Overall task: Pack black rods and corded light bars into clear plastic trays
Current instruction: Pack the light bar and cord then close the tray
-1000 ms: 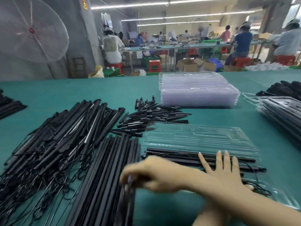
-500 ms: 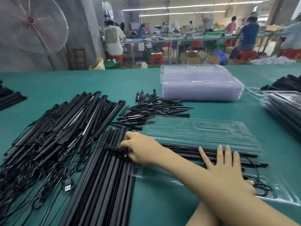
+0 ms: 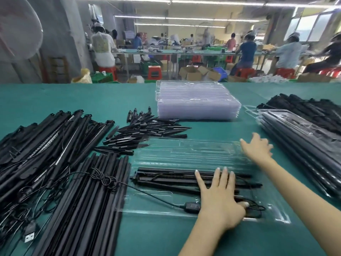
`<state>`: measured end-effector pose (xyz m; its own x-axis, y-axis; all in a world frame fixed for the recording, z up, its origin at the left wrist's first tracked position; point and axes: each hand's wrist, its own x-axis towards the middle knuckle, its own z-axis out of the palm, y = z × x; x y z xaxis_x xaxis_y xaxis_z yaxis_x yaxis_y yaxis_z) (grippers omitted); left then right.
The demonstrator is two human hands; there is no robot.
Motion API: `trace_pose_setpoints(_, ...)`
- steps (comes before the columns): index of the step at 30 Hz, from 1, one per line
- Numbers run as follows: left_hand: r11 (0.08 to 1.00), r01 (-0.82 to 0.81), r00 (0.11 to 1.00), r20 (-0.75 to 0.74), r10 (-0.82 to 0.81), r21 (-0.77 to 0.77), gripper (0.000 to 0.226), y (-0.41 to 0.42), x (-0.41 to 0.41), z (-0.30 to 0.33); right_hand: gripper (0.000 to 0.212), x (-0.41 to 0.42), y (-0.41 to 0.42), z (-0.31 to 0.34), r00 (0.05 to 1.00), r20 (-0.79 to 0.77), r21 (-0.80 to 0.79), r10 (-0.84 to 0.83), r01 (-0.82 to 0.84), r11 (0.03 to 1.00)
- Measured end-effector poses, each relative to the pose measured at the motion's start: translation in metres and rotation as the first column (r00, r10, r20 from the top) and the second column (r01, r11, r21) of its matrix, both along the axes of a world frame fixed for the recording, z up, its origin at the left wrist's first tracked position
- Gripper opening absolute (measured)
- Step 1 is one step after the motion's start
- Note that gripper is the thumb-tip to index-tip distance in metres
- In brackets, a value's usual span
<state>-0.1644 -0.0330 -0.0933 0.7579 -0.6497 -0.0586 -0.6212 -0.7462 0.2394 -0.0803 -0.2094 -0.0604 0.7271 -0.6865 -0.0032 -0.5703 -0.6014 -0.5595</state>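
Clear tray [image 3: 193, 156] at lower centre, black rods [image 3: 166, 179] and a corded light bar's cable [image 3: 147, 194] inside.
Left hand [image 3: 219, 198] flat, fingers spread, pressing the rods; right hand [image 3: 257, 147] blurred, fingers loosely open at the tray's far right edge. No readable writing. Loose rod pile [image 3: 83, 200] lower left, tray stack [image 3: 197, 100] upper centre.

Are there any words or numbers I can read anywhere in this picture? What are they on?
None can be read.
Marks on the inline controller on the cord: too blurred to read.
White notice on the back wall: too small to read.
Paper hanging on the far bench: too small to read.
Print on the back of a worker's white shirt: blurred, not readable.
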Motion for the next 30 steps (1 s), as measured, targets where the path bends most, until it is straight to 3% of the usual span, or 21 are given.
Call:
trace_pose_setpoints(2, 1.0, 0.012, 1.0, 0.006, -0.013, 0.026, 0.076, -0.001, 0.0, -0.002, 0.07, -0.009, -0.021, -0.014, 0.998, -0.042, 0.088, 0.052, -0.048, 0.995)
trace_pose_setpoints(4, 1.0, 0.006, 1.0, -0.003, -0.006, 0.025, 0.076, -0.001, 0.002, -0.001, 0.073, -0.011, -0.031, -0.021, 0.988, 0.118, 0.28, 0.1, -0.13, 0.951)
trace_pose_setpoints(7, 1.0, 0.017, 0.999, -0.039, -0.016, 0.026, 0.077, 0.001, 0.005, 0.0, 0.077, -0.013, -0.038, -0.013, 0.95, 0.311, 0.605, -0.006, -0.194, 0.772)
trace_pose_setpoints(9, 1.0, 0.01, 0.998, -0.061, -0.009, 0.013, 0.078, 0.002, 0.006, 0.002, 0.069, -0.015, -0.045, -0.006, 0.935, 0.35, 0.717, -0.056, -0.229, 0.659)
trace_pose_setpoints(11, 1.0, -0.009, 0.998, -0.06, 0.009, 0.007, 0.079, 0.004, 0.008, 0.002, 0.045, -0.023, -0.046, 0.006, 0.923, 0.383, 0.73, -0.015, -0.293, 0.618)
trace_pose_setpoints(14, 1.0, -0.018, 0.999, -0.028, 0.018, 0.006, 0.08, 0.006, 0.008, 0.004, 0.019, -0.039, -0.045, 0.017, 0.835, 0.536, 0.569, 0.125, -0.467, 0.677)
trace_pose_setpoints(20, 1.0, -0.011, 1.0, -0.001, 0.011, -0.014, 0.08, 0.009, 0.005, 0.0, 0.018, -0.09, -0.035, 0.026, 0.622, 0.707, 0.237, 0.335, -0.656, 0.717)
trace_pose_setpoints(25, 0.999, 0.011, 1.0, -0.021, -0.012, -0.045, 0.079, 0.008, 0.004, 0.002, 0.015, -0.125, -0.034, 0.024, 0.622, 0.603, 0.063, 0.499, -0.661, 0.748)
trace_pose_setpoints(30, 0.998, 0.008, 1.0, -0.015, -0.009, -0.068, 0.079, 0.002, -0.001, 0.0, 0.012, -0.157, -0.031, 0.006, 0.575, 0.452, -0.315, 0.682, -0.612, 0.725)
